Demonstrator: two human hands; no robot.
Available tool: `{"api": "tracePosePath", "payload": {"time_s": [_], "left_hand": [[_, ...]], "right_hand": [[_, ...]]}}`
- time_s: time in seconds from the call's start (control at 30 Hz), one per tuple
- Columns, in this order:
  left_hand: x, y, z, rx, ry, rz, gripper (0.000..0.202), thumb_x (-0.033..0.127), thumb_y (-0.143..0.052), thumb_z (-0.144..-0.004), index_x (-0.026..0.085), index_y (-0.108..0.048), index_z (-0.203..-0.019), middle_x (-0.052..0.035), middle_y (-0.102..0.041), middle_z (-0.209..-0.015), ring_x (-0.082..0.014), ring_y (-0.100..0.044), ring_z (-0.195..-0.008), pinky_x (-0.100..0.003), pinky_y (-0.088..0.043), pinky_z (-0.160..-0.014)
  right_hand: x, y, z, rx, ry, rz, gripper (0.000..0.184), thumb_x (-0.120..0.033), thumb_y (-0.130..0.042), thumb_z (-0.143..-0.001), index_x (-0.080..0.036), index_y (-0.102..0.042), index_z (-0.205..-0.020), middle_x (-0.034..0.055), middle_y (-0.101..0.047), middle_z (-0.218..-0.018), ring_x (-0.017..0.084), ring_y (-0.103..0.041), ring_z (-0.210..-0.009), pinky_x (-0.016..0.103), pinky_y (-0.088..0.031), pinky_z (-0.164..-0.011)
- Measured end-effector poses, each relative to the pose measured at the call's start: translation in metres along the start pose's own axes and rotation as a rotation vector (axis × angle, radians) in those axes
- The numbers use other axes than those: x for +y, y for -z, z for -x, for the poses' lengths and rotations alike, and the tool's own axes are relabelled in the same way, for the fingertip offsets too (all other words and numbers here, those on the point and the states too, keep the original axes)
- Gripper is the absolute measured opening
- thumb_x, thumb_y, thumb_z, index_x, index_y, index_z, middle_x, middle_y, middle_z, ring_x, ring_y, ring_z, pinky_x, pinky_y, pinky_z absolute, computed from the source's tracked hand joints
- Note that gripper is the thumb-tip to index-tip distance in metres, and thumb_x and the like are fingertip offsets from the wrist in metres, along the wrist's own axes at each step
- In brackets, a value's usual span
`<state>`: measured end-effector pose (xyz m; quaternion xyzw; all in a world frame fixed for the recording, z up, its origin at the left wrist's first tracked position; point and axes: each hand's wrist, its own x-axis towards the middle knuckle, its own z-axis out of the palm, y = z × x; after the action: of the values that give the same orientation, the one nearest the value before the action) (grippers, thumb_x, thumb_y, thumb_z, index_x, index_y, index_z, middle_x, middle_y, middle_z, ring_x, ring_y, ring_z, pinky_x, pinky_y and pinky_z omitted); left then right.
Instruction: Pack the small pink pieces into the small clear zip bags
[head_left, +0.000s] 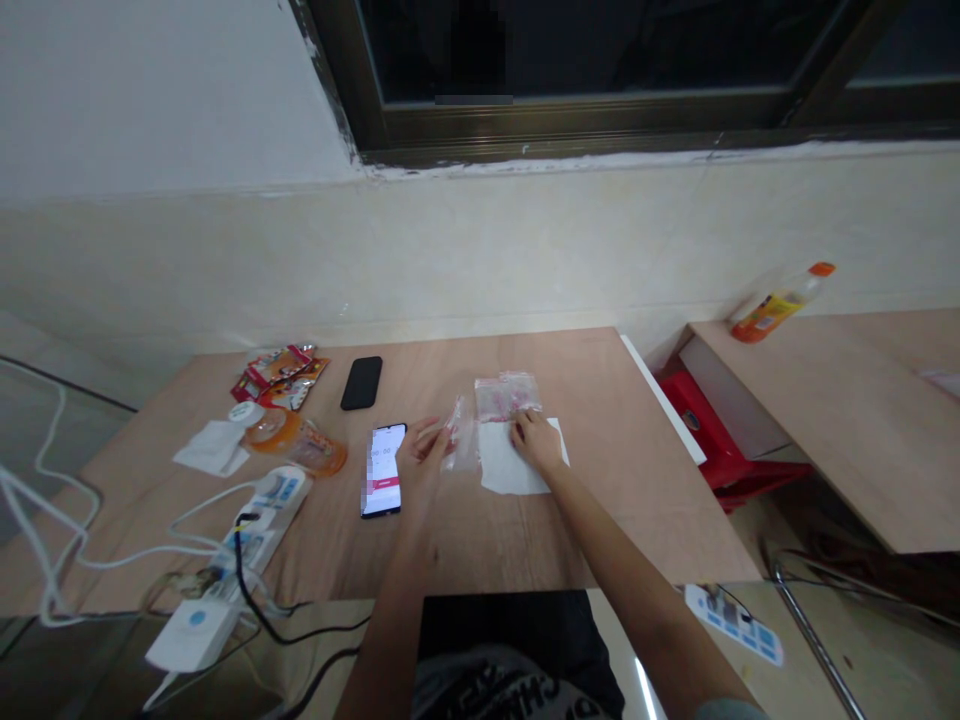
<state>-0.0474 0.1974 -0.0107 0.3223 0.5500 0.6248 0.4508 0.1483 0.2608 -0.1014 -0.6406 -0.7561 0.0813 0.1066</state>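
Note:
My left hand (pixel 421 462) pinches a small clear plastic bag (pixel 462 436) and holds it upright above the wooden table (pixel 585 520). My right hand (pixel 535 440) rests with bent fingers on a white sheet of paper (pixel 510 470), its fingertips at the edge of a second clear bag with pink items (pixel 507 394) lying flat. A lit phone (pixel 385 468) lies just left of my left hand.
A black phone (pixel 361 382), snack packets (pixel 279 374), an orange bottle on its side (pixel 300 440) and a tissue (pixel 213 447) lie at the left. A power strip (pixel 262 520) with cables sits front left. A red stool (pixel 709 430) and another table (pixel 847 420) stand to the right.

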Motion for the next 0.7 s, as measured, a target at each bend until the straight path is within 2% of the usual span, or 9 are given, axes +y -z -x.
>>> {"api": "tracePosePath", "payload": {"time_s": [0.27,0.37,0.47,0.57,0.63,0.7], "left_hand": [[-0.011,0.005,-0.001,-0.005,-0.036,-0.041,0.038,0.037,-0.078,-0.067,0.016,-0.063,-0.095,-0.0034,-0.073,-0.082,-0.0143,-0.069,-0.07,-0.024,-0.056,-0.067],[-0.014,0.002,0.0,-0.03,-0.056,-0.082,0.035,0.038,-0.074,-0.071,0.016,-0.063,-0.096,-0.0057,-0.074,-0.088,-0.0153,-0.07,-0.073,-0.024,-0.055,-0.067],[-0.018,-0.005,0.004,-0.061,-0.075,-0.118,0.033,0.039,-0.07,-0.074,0.016,-0.064,-0.096,-0.0075,-0.074,-0.091,-0.0173,-0.071,-0.077,-0.026,-0.056,-0.067],[-0.021,-0.012,0.012,-0.128,-0.109,-0.223,0.029,0.037,-0.069,-0.075,0.016,-0.064,-0.094,-0.0077,-0.074,-0.09,-0.0191,-0.071,-0.08,-0.027,-0.055,-0.068],[-0.023,-0.017,0.02,-0.209,-0.136,-0.313,0.025,0.033,-0.067,-0.077,0.018,-0.065,-0.097,-0.0066,-0.074,-0.088,-0.0189,-0.071,-0.081,-0.028,-0.055,-0.071],[-0.024,-0.02,0.027,-0.296,-0.159,-0.384,0.022,0.029,-0.064,-0.079,0.019,-0.065,-0.098,-0.0053,-0.074,-0.086,-0.018,-0.071,-0.081,-0.029,-0.055,-0.075]], "right_hand": [[0.004,0.002,0.004,0.114,0.002,-0.14,0.032,-0.031,-0.038,-0.097,-0.02,-0.064,-0.112,0.0108,-0.063,-0.112,0.021,-0.054,-0.108,0.028,-0.042,-0.084],[0.002,0.01,0.006,0.233,-0.11,-0.352,0.033,-0.037,-0.038,-0.097,-0.02,-0.065,-0.106,0.0084,-0.066,-0.103,0.019,-0.06,-0.091,0.027,-0.042,-0.075],[-0.009,0.022,0.017,0.304,-0.235,-0.711,0.04,-0.049,-0.039,-0.094,-0.018,-0.064,-0.088,0.0029,-0.064,-0.076,0.015,-0.057,-0.066,0.025,-0.04,-0.064],[-0.029,0.034,0.036,0.213,-0.172,-1.036,0.048,-0.058,-0.042,-0.09,-0.019,-0.058,-0.067,-0.0004,-0.055,-0.06,0.014,-0.052,-0.059,0.025,-0.039,-0.06],[-0.043,0.038,0.05,0.124,-0.143,-1.16,0.047,-0.06,-0.045,-0.088,-0.019,-0.058,-0.068,-0.0022,-0.051,-0.056,0.013,-0.048,-0.054,0.024,-0.037,-0.056],[-0.052,0.04,0.06,0.097,-0.14,-1.222,0.046,-0.06,-0.049,-0.086,-0.019,-0.055,-0.066,-0.003,-0.05,-0.055,0.012,-0.045,-0.052,0.024,-0.036,-0.054]]}}
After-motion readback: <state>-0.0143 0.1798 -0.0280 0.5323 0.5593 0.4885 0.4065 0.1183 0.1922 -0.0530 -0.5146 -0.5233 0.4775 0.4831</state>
